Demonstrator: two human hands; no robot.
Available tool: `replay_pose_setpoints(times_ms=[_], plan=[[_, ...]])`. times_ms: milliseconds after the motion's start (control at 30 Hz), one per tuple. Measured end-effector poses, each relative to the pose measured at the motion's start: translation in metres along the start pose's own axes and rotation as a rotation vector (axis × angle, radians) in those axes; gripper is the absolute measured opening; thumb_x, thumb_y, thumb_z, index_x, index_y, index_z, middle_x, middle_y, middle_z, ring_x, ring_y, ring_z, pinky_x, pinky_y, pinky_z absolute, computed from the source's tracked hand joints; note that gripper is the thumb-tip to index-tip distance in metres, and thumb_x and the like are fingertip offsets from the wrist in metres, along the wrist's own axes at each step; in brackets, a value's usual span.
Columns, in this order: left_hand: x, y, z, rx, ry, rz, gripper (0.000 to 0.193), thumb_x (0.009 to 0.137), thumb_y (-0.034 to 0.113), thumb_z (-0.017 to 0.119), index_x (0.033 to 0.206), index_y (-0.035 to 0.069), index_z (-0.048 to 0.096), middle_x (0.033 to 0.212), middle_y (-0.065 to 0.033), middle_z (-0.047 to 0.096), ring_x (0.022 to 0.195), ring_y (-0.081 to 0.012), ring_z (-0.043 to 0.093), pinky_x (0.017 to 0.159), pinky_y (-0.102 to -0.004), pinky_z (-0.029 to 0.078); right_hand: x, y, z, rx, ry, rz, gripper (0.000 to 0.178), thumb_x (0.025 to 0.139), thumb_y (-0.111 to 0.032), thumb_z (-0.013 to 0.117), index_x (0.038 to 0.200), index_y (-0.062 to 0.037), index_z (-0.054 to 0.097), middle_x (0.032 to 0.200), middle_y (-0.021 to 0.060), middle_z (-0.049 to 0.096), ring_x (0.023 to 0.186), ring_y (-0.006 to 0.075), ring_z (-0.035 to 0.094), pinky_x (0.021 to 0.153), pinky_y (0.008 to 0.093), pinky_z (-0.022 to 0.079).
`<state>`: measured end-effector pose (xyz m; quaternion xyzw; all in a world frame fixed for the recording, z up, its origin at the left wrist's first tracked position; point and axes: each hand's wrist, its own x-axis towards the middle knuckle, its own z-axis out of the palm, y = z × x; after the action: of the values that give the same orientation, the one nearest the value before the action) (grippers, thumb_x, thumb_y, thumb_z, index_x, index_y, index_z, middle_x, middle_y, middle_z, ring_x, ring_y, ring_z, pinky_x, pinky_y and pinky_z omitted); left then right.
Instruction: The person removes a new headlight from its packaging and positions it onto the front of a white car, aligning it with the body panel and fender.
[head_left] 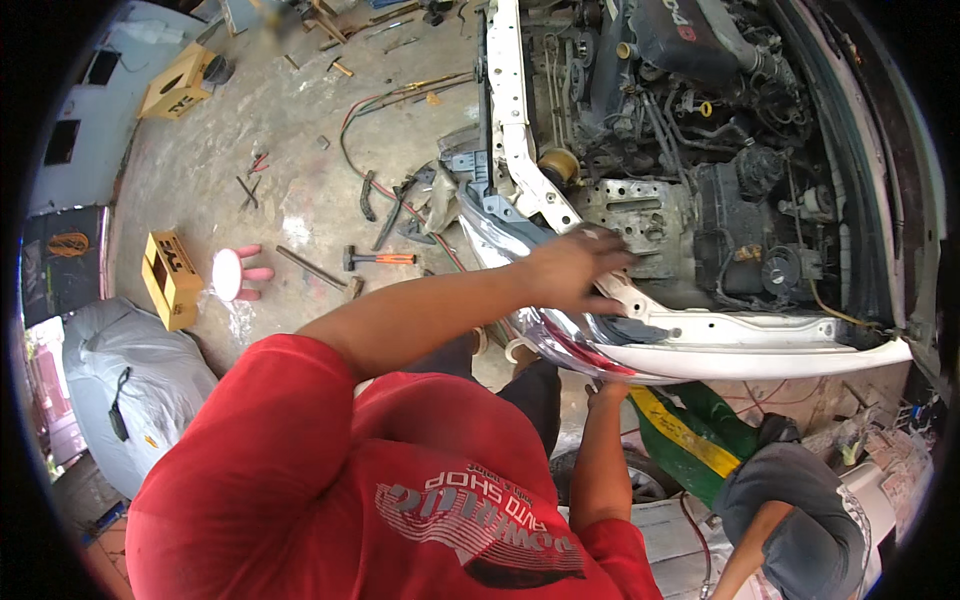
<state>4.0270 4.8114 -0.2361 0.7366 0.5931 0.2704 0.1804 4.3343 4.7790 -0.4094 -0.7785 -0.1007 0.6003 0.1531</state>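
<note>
My left hand (580,266) is stretched across the front corner of a car with its engine bay exposed. Its fingers are spread, the palm down over the white metal upper frame (537,185) beside a shiny headlight (560,342). No object shows between those fingers. Lower down, my right hand (606,392) reaches up to the underside of the headlight, where it meets the white fender (760,360). Its fingertips are hidden below that edge, so their grip cannot be made out. Inside the bay sits the dark engine (690,60), with a bare metal tray (640,225) nearer me.
On the concrete floor lie a hammer (380,258), black plastic pieces (400,205) and a red hose (345,118). A pink stool (228,274) stands by yellow cartons (172,280). A co-worker (800,510) in grey is close by at lower right.
</note>
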Motion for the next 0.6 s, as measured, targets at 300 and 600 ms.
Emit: replay_pose_setpoints(times_ms=[300, 600], plan=[[-0.183, -0.116, -0.033, -0.345, 0.345, -1.214, 0.062, 0.088, 0.045, 0.074, 0.131, 0.003, 0.061, 0.118, -0.0155, 0.069, 0.108, -0.0248, 0.066, 0.092, -0.0342, 0.050, 0.003, 0.013, -0.078, -0.134, -0.275, 0.024, 0.058, 0.104, -0.047, 0.042, 0.138, -0.0002, 0.047, 0.130, 0.0190, 0.060, 0.113, 0.0342, 0.062, 0.092, 0.0520, 0.050], [-0.130, -0.217, -0.027, -0.667, 0.196, -1.465, 0.078, 0.083, 0.057, 0.072, 0.142, 0.011, 0.049, 0.130, -0.0085, 0.058, 0.111, -0.0243, 0.056, 0.089, -0.0456, 0.049, -0.006, 0.068, -0.021, 0.266, -0.247, 0.112, 0.057, 0.104, -0.043, 0.043, 0.142, -0.0015, 0.044, 0.135, 0.0192, 0.056, 0.120, 0.0361, 0.058, 0.097, 0.0518, 0.050]])
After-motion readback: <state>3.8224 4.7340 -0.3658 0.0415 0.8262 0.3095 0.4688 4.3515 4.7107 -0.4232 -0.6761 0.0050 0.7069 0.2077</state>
